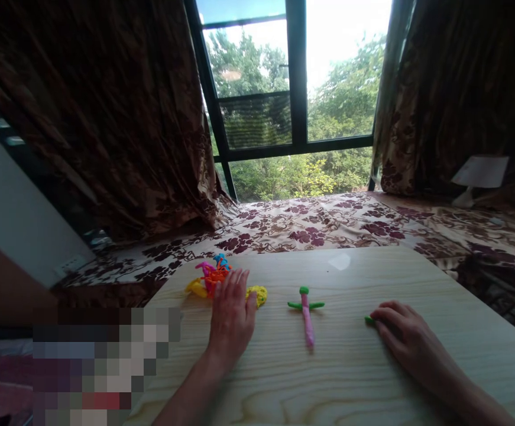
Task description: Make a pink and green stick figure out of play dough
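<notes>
On the table lies a figure of modelling clay (307, 322), a long pink bar with a green crosspiece and a green cap at its far end. My left hand (232, 313) rests to its left, fingers stretched forward over a cluster of coloured clay. Orange clay (213, 277) shows at the fingertips, and a speckled yellow lump (259, 295) sits beside the thumb. Over on the right, my right hand (405, 331) is closed with its fingertips on a small green clay piece (369, 320), only whose end shows.
The pale wooden table (341, 367) stands before a window seat with a floral cover (301, 222). Yellow clay (197, 288), pink clay (204, 268) and blue clay (222, 261) lie by the left edge. A white lamp (481, 173) stands at far right.
</notes>
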A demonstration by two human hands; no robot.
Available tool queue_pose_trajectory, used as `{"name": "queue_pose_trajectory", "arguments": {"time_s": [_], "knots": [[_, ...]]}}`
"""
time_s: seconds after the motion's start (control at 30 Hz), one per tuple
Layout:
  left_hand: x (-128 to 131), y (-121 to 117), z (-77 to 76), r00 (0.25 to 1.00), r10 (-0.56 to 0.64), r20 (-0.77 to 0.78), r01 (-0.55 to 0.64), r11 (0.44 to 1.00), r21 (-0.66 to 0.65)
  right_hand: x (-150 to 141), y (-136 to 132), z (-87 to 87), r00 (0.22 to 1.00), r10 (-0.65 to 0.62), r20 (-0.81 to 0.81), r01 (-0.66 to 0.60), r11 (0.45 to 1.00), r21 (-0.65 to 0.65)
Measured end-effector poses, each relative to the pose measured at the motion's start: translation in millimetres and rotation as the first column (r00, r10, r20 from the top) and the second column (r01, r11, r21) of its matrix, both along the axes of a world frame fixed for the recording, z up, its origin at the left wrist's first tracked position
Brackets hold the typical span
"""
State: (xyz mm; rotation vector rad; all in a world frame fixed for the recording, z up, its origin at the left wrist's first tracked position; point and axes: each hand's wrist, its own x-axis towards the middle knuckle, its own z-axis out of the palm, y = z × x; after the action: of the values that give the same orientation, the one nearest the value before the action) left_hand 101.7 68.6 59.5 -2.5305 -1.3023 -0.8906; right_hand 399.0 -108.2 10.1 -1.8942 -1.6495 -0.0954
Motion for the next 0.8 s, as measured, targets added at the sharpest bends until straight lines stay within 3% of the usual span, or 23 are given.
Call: {"name": "queue_pose_trajectory", "arguments": {"time_s": [0.1, 0.27, 0.33, 0.5, 0.6, 0.8], "knots": [[-6, -12, -20.5, 0.989, -0.036, -0.140, 0.029, 0.998, -0.048, 1, 0, -1.5, 1.000, 0.001, -0.008, -0.001, 1.000, -0.001], [-47, -46, -47.7, 0.927, -0.131, -0.351, 0.100, 0.989, -0.106, 4, 4, -5.9, 1.000, 0.001, 0.000, -0.001, 1.000, -0.011], [-51, -48, -50.7, 0.909, -0.130, -0.395, 0.096, 0.990, -0.104, 5, 4, -6.8, 1.000, -0.004, 0.012, 0.004, 1.000, -0.011], [-31, -30, -46.6, 0.916, -0.037, -0.399, 0.005, 0.997, -0.080, 4, 5, -5.3, 0.999, -0.015, 0.030, 0.016, 1.000, -0.026], [-29, -32, -48.0, 0.917, -0.009, -0.399, -0.006, 0.999, -0.036, 3, 5, -3.8, 0.999, -0.017, 0.035, 0.018, 0.999, -0.044], [-53, -65, -63.5, 0.894, -0.104, -0.435, 0.171, 0.978, 0.116, 2, 3, -2.9, 0.999, -0.020, 0.037, 0.022, 0.997, -0.071]]}}
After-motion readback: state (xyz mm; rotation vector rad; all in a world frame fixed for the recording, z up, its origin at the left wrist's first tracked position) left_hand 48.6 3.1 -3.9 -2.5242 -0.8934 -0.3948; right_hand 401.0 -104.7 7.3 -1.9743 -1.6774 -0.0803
